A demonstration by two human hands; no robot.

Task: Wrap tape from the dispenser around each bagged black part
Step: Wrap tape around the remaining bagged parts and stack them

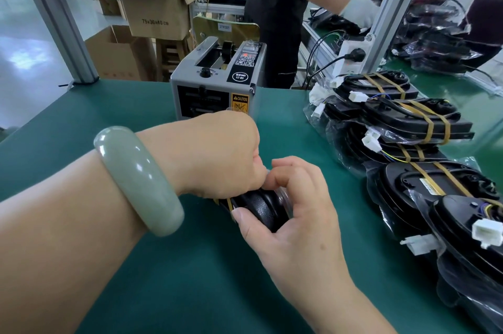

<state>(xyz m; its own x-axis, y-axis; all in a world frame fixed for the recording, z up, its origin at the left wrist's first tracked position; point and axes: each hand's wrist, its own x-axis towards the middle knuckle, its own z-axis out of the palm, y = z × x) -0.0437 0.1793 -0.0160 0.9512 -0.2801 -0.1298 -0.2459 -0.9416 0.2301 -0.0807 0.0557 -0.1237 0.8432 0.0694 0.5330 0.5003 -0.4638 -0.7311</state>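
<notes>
A bagged black part sits low over the green table, just in front of the grey tape dispenser. My left hand, with a green bangle on the wrist, curls over the part's far side and hides most of it. My right hand grips the near end, thumb underneath and fingers over the top. Yellowish tape strips show on the part by my left hand. No loose tape piece is visible at the dispenser's mouth.
Several bagged black parts with yellowish tape bands and white connectors lie piled along the table's right side. Cardboard boxes stand behind the table at left. Another person in dark clothes and a white glove works at a bench behind the dispenser.
</notes>
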